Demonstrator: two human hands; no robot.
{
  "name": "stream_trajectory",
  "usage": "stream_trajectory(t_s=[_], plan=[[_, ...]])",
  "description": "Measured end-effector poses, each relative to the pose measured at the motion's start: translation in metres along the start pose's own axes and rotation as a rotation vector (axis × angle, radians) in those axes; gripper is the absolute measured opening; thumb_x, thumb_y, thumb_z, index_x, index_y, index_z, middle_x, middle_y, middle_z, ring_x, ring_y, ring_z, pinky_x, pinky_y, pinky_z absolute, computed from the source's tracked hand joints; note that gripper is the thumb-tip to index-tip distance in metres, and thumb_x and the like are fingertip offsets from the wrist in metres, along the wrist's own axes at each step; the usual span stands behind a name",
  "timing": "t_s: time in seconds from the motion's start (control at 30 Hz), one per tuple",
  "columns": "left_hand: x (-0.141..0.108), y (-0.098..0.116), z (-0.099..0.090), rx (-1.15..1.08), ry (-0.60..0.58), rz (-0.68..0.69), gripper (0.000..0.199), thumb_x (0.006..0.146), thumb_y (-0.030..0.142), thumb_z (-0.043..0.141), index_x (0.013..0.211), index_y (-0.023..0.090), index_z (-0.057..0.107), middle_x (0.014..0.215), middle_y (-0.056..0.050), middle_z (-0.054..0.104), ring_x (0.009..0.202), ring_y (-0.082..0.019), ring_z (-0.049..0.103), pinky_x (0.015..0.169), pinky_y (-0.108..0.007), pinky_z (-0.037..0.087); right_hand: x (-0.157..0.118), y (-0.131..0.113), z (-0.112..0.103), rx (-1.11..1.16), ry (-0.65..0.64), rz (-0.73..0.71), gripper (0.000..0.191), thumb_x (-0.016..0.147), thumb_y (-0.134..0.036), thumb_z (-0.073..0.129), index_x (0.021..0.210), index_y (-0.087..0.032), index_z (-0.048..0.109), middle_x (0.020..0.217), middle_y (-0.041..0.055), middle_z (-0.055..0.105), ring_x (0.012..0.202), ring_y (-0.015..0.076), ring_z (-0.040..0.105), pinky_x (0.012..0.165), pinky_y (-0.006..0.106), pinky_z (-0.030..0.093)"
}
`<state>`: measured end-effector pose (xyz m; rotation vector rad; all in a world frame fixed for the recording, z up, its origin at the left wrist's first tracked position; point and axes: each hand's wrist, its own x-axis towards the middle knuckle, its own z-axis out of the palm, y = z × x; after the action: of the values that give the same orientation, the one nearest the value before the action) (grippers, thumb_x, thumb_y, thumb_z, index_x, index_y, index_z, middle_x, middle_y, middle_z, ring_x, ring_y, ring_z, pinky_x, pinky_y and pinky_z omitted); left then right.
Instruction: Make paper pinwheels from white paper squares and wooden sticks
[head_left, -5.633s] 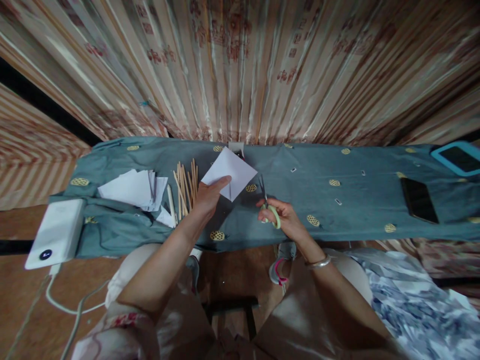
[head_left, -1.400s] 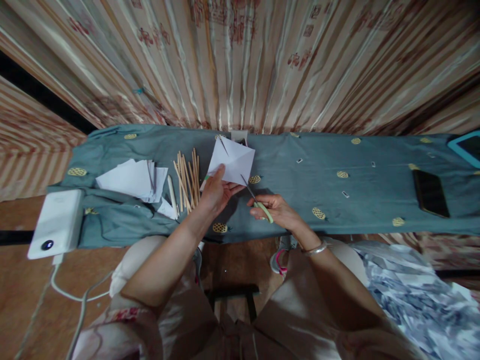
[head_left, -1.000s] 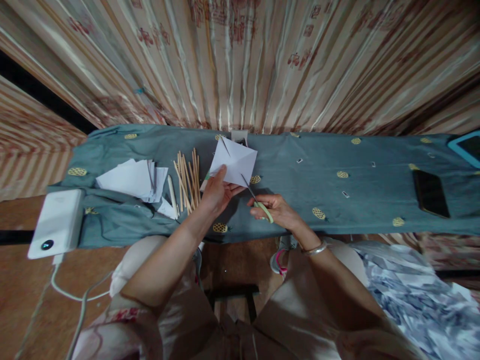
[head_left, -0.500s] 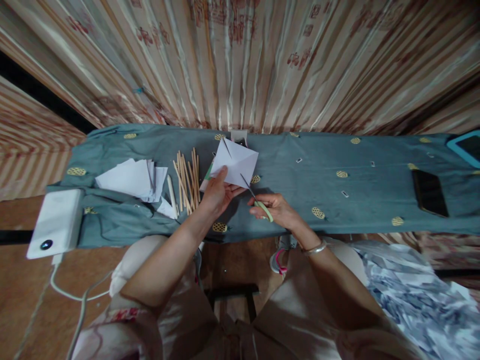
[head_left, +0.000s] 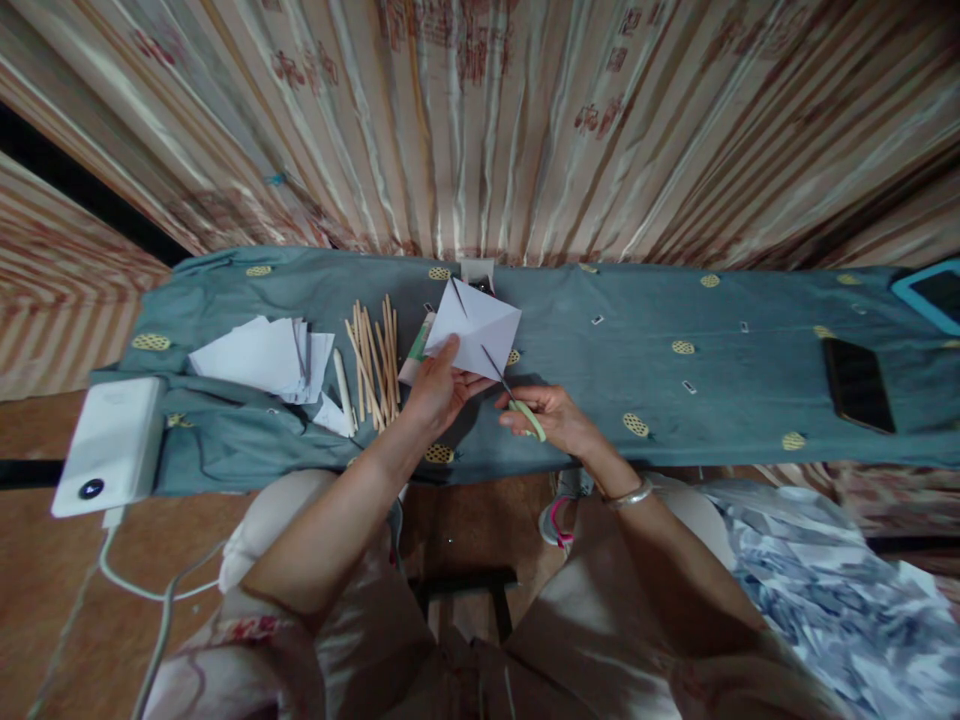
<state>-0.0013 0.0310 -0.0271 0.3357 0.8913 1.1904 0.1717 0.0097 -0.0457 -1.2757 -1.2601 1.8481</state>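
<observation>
A square sheet of white paper (head_left: 486,322), creased along its diagonals, is pinched in my left hand (head_left: 439,390), thumb on top and fingers beneath. A dark slit runs in from its upper left corner. My right hand (head_left: 551,415) is closed round the light green handles of a pair of scissors (head_left: 529,418). The dark blades reach into the paper's near right corner. Partly covered by the sheet, a green and white box (head_left: 417,350) lies just left of it.
Thin wooden sticks (head_left: 373,360), a white pen (head_left: 343,385) and stacked white paper (head_left: 251,358) lie left on the teal cloth (head_left: 570,345). A white power bank (head_left: 112,445) with a cable sits at the left edge. A black phone (head_left: 859,385) and a blue-framed device (head_left: 934,300) lie right.
My left hand and the paper have shifted slightly to the right, uncovering more of the green and white box. The scissors and my right hand stay almost in place.
</observation>
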Motion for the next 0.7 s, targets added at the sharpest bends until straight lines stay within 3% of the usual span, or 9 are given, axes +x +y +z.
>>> stream_trajectory(t_s=[0.27, 0.7], plan=[[-0.0023, -0.0029, 0.0034, 0.001, -0.004, -0.003, 0.022, 0.100, 0.026, 0.044, 0.110, 0.012, 0.059, 0.083, -0.009, 0.074, 0.086, -0.024, 0.074, 0.093, -0.045, 0.055, -0.0005, 0.0001, -0.0009, -0.026, 0.001, -0.010, 0.052, 0.045, -0.049, 0.091, 0.079, -0.016, 0.069, 0.056, -0.0062, 0.058, 0.052, 0.0084, 0.055, 0.052, 0.022, 0.048], [-0.0010, -0.0040, -0.0002, -0.021, -0.012, -0.015, 0.027, 0.096, 0.031, 0.055, 0.116, 0.012, 0.057, 0.090, -0.011, 0.075, 0.088, -0.023, 0.074, 0.091, -0.041, 0.057, -0.0009, -0.0018, 0.0012, 0.012, 0.022, -0.001, 0.050, 0.043, -0.045, 0.093, 0.075, -0.017, 0.068, 0.054, -0.0073, 0.057, 0.049, 0.0072, 0.052, 0.049, 0.022, 0.047]])
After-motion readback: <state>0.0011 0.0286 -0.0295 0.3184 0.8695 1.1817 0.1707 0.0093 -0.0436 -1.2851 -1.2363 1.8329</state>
